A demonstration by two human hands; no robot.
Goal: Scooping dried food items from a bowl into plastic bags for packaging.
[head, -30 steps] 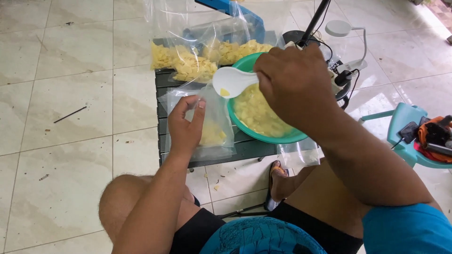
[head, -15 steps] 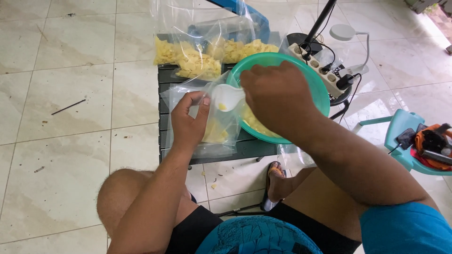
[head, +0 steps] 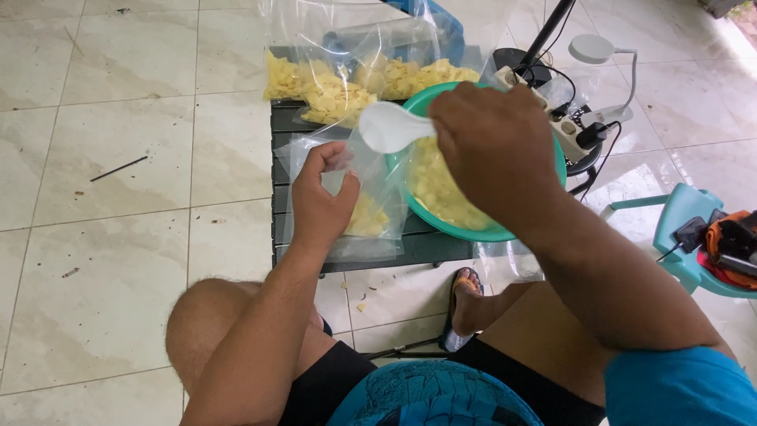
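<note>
Your left hand [head: 323, 201] pinches the mouth of a clear plastic bag [head: 371, 197], fingers closed on its rim, holding it open; yellow chips [head: 369, 217] sit in the bottom of it. Your right hand [head: 493, 154] is closed around the handle of a white spoon [head: 390, 126], whose bowl hangs just above the bag's opening, between your two hands. Under your right hand is a green bowl [head: 505, 233] of the same yellow chips, touching the bag's side. All of it rests on a dark slatted surface [head: 394, 248]. Beyond your hands lie two filled bags [head: 331, 87]. Past your right hand stand a power strip [head: 552, 118] and a small white lamp [head: 595, 49].
</note>
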